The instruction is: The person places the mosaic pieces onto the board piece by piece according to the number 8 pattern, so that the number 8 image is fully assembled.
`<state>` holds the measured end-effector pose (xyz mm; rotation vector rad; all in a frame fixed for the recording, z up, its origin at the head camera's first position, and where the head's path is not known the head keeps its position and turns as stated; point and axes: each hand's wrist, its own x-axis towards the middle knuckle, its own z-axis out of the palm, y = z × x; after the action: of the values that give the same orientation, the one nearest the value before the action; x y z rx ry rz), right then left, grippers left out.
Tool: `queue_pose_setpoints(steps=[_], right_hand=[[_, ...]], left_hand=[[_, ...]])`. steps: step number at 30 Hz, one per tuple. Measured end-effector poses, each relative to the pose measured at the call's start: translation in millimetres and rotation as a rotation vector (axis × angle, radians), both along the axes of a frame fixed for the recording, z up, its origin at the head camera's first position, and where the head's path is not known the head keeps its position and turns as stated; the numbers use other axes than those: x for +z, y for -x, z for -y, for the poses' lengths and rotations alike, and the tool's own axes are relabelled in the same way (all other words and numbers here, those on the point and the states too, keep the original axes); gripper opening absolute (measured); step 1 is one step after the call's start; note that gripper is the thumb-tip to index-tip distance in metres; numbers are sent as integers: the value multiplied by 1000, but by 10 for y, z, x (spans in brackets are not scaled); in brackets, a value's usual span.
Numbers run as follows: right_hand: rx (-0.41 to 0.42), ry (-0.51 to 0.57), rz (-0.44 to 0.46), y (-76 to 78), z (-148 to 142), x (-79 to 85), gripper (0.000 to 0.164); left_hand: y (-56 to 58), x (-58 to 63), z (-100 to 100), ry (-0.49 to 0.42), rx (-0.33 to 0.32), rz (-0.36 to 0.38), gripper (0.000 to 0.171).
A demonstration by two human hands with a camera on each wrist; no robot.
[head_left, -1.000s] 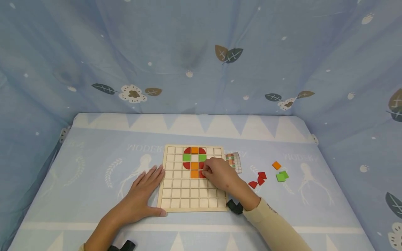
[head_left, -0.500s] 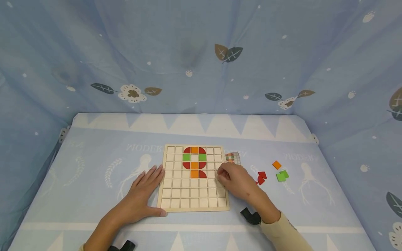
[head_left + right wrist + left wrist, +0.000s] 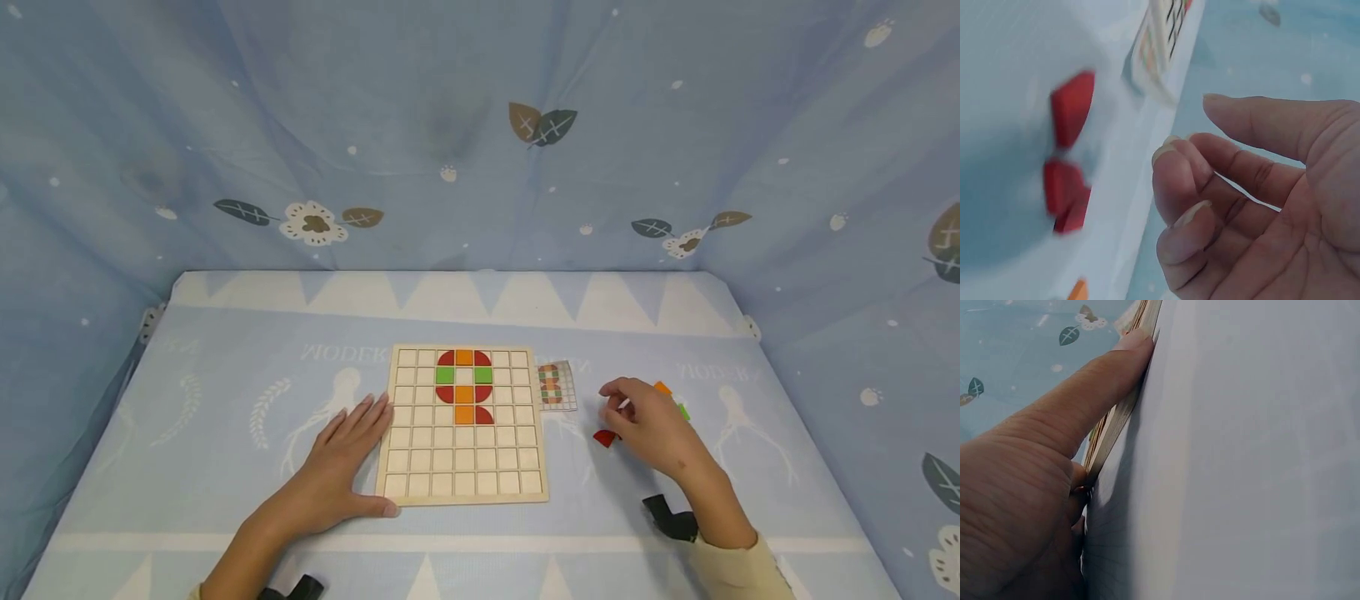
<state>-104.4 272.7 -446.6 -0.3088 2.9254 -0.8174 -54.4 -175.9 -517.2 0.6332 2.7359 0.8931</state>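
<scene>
A wooden grid board (image 3: 465,461) lies flat, with red quarter-circle, orange square and green square tiles set in its upper middle cells. My left hand (image 3: 341,467) rests at the board's left side, fingers extended and thumb at the near corner. The left wrist view shows that thumb (image 3: 1097,381) against the board's edge. Over the loose tiles on the right hovers my right hand (image 3: 652,421), fingers loosely bent and thumb apart, nothing between them. Below it lie red quarter-circle tiles (image 3: 1072,109), one of them (image 3: 603,438) left of the hand; others are hidden in the head view.
A small printed pattern card (image 3: 557,386) lies against the board's right edge. An orange tile (image 3: 662,388) and a green tile (image 3: 684,412) show partly behind the right hand. Blue patterned fabric (image 3: 450,167) hangs behind and beside the table.
My right hand has let go of the red quarter-circle tile in the board's fourth row and moved right, over the loose red tiles. The left hand has stayed put.
</scene>
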Motion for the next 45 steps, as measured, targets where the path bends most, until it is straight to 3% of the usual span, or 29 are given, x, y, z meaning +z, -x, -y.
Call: queue_pose_setpoints(steps=[11, 21, 39, 45], right_hand=[[-114, -137, -40, -125, -362, -29, 33], [-241, -285, -5, -184, -588, -141, 45], [-338, -217, 97, -162, -692, -208, 32], [-386, -195, 92, -167, -700, -234, 32]], left_hand=[[7, -6, 0, -5, 8, 9, 130], [2, -20, 7, 8, 6, 1, 131], [-14, 5, -2, 5, 13, 15, 131], [-3, -7, 0, 17, 4, -10, 131]])
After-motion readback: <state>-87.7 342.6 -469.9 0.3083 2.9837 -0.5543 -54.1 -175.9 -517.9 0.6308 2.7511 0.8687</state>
